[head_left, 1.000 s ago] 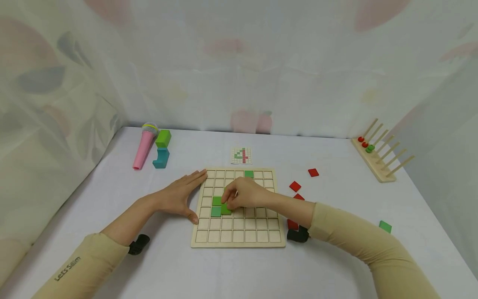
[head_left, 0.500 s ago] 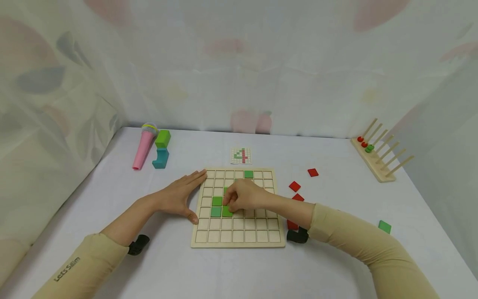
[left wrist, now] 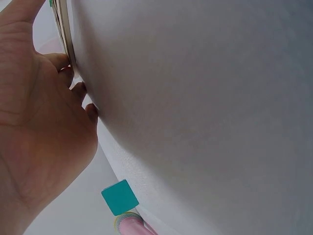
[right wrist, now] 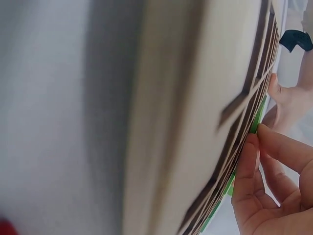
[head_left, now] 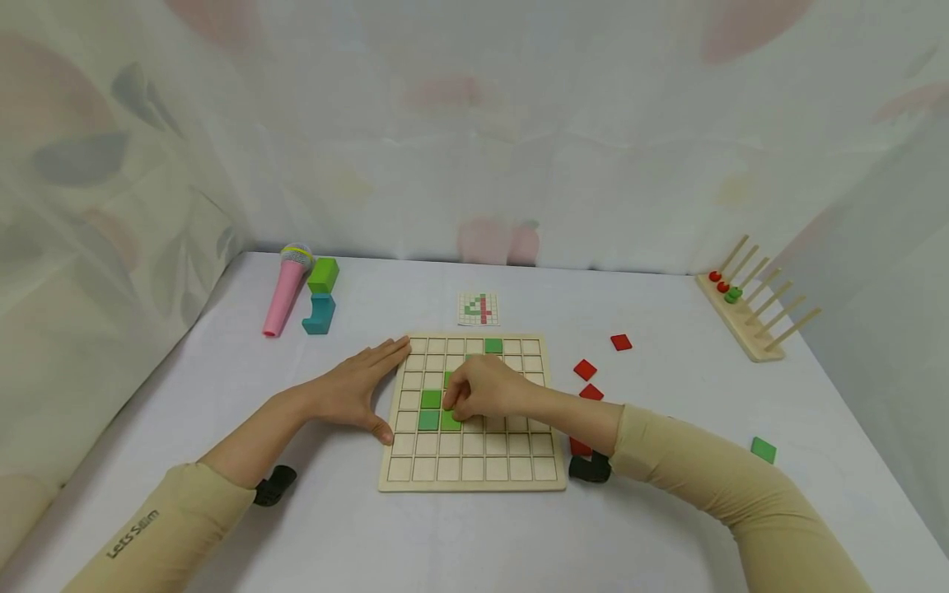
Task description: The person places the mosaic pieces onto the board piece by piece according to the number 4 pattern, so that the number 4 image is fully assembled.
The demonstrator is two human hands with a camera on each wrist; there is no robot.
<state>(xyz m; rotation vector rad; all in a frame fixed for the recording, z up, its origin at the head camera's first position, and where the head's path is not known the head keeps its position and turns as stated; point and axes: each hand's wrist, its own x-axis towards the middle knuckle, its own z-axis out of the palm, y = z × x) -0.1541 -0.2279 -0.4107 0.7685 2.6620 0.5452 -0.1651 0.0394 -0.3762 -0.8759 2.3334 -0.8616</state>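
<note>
Placement is looking nearly finished: the right grip is seemingly pinching a green tile just beneath it on the grid board, whose edge the spread left grip is touching; gentle release is likely being called for next.

Room to pass on worktop in front of grid board and over its two nearest rows; left hand blocks left edge, right hand and forearm middle to right, red tiles off right side.
</note>
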